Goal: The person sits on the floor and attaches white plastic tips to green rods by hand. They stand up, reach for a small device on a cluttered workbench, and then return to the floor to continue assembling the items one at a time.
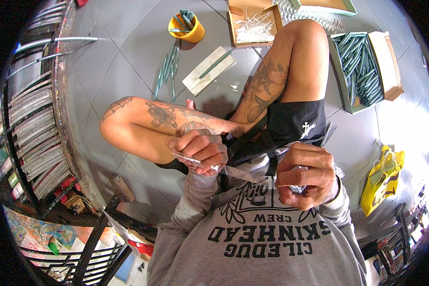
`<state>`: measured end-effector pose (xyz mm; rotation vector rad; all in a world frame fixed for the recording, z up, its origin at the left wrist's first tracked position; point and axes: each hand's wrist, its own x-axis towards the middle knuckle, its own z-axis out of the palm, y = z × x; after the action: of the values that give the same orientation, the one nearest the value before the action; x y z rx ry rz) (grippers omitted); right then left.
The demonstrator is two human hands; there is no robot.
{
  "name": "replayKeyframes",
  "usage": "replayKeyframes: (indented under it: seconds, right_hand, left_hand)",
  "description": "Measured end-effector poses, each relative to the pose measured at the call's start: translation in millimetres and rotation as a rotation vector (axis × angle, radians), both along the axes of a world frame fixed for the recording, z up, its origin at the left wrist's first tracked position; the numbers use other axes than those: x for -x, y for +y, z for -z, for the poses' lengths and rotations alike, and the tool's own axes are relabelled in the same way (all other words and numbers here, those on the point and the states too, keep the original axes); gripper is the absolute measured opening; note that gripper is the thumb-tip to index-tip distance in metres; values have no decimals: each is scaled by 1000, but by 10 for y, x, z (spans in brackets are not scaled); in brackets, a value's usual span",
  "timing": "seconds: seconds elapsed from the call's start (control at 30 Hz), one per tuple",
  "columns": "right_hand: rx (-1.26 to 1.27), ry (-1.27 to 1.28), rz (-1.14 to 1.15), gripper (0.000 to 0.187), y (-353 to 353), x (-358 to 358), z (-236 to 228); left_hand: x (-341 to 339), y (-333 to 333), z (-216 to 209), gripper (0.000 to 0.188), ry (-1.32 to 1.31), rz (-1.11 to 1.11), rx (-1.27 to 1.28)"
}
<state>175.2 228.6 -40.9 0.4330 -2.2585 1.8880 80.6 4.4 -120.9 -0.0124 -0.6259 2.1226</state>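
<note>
My left hand [202,151] is closed in front of my chest, fingers curled round one end of a clear plastic strip [243,175]. Small white bits stick to its fingertips. The strip runs across to my right hand [306,175], which is also closed, with shiny crumpled clear plastic showing between thumb and fingers. A thin pointed silvery thing [328,133] shows just beyond the right knuckles; whether that hand holds it I cannot tell. Past my crossed legs, a dark green pen-like stick [216,64] lies on a pale rectangular board [195,82].
Several green sticks [166,69] lie near a yellow cup [194,35] of more sticks. A cardboard box [274,42] holds thin white pieces. At right stand an open box [356,108] full of green sticks and a yellow bag [381,183]. A rack [35,124] lines the left.
</note>
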Motion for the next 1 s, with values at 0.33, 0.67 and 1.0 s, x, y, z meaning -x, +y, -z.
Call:
replayKeyframes:
  seconds: [0.33,0.67,1.0]
  right_hand:
    - [6,3,9,20,-9,-8,3]
    - [-4,7,5,18,-2,-17,17]
    - [-5,-2,2,19,-1,-18,13]
  left_hand:
    - [9,-17,-3,25,26,-17,52]
    - [-2,-20,11,24,17,-33,31]
    - [3,-48,23,24,13,-18,37]
